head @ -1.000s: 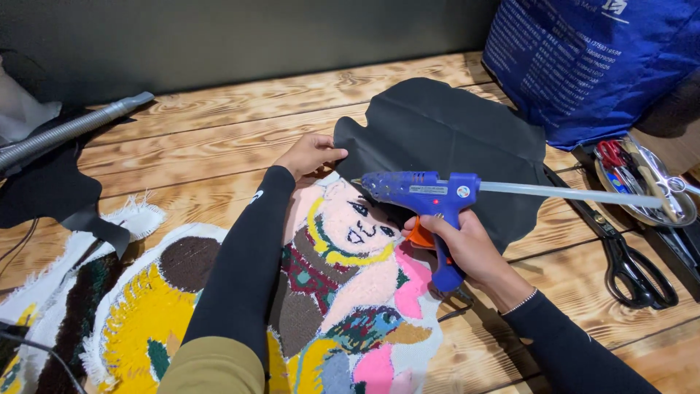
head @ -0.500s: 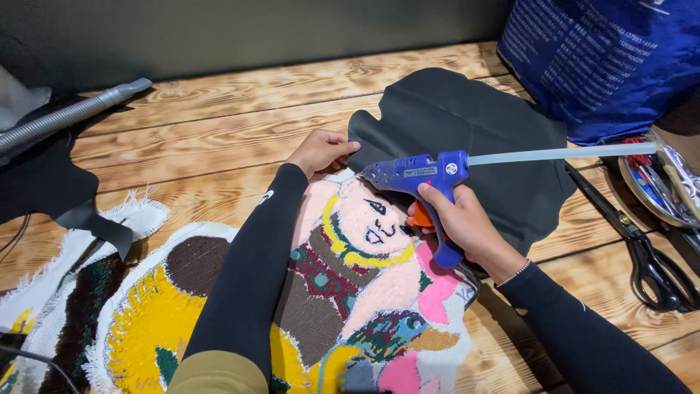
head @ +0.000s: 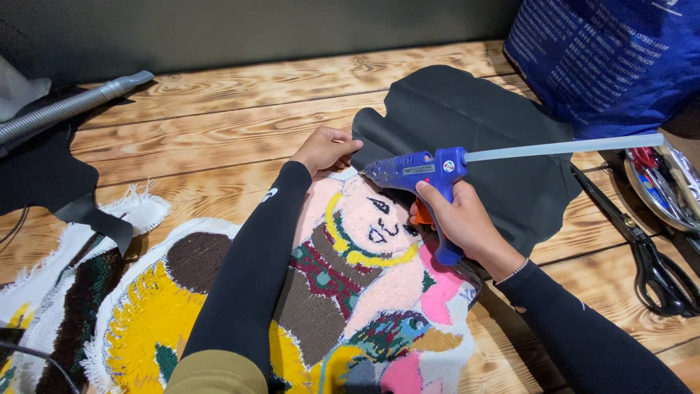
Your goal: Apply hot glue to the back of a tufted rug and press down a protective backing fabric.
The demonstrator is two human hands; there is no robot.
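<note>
Head view: right hand (head: 459, 219) clamped on blue glue gun (head: 419, 175), nozzle at tufted rug (head: 350, 277) top edge. Left hand (head: 324, 149) pinching black backing fabric (head: 467, 138) edge, lifted for nozzle access. Scissors (head: 649, 252), wooden tabletop (head: 219, 124), grey vacuum hose (head: 69, 106).

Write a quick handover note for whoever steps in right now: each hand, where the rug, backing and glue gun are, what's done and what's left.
Left hand pinches the edge of the black backing sheet at the top of the tufted rug.
Right hand grips the blue glue gun, nozzle at that edge, clear glue stick loaded.
Scissors lie to the right on the wooden table.
Done: backing placed under the rug's top.
Left: no glue line is visible.
</note>
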